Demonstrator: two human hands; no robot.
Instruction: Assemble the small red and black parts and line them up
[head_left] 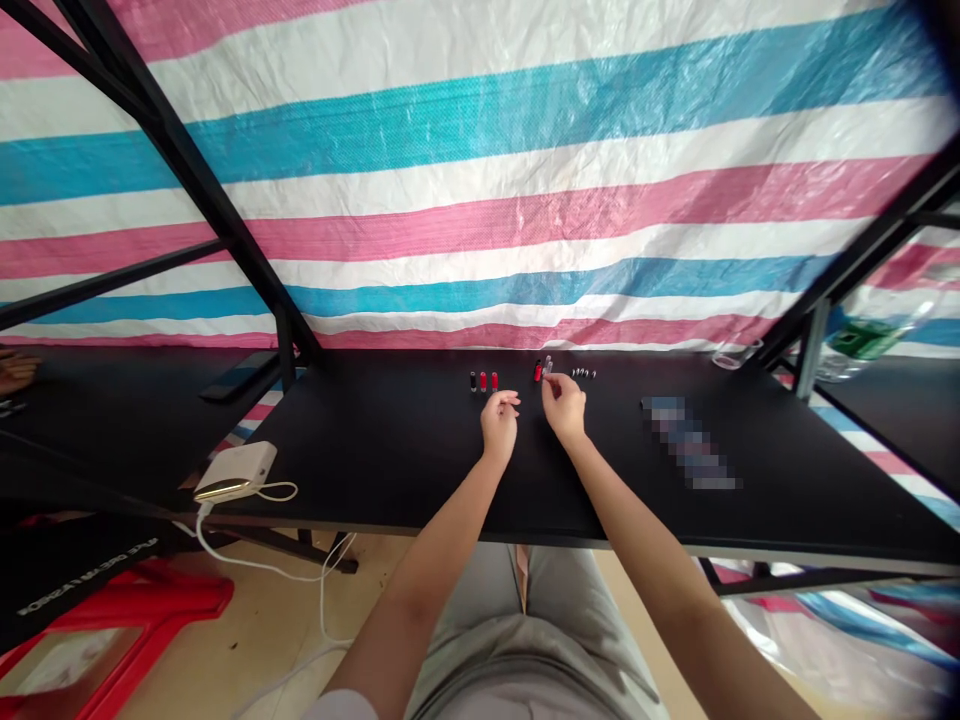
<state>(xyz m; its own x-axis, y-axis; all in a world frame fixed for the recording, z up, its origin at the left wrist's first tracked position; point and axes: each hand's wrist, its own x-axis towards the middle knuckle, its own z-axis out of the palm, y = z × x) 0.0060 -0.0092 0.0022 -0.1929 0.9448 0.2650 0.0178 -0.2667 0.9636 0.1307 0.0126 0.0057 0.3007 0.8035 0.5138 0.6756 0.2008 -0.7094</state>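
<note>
My left hand (500, 425) hovers over the black table (390, 450), its fingers loosely bent and apart with nothing visible in them. Just beyond it stand a small black tube (473, 381), a red tube (484, 381) and a second red tube (494, 381) in a short row. My right hand (564, 402) is closed in a pinch beside another red tube (538, 371) and some small clear pieces (548, 362). What its fingertips hold is too small to make out. To the right of that hand lie several tiny silvery pieces (583, 373) in a line.
A blurred-out flat item (690, 443) lies on the right. At the left edge sits a white box-shaped device (236, 470) with a cable. A phone (238, 377) and another person's hand (16, 370) are farther left. Black metal frame bars (259, 270) flank the table.
</note>
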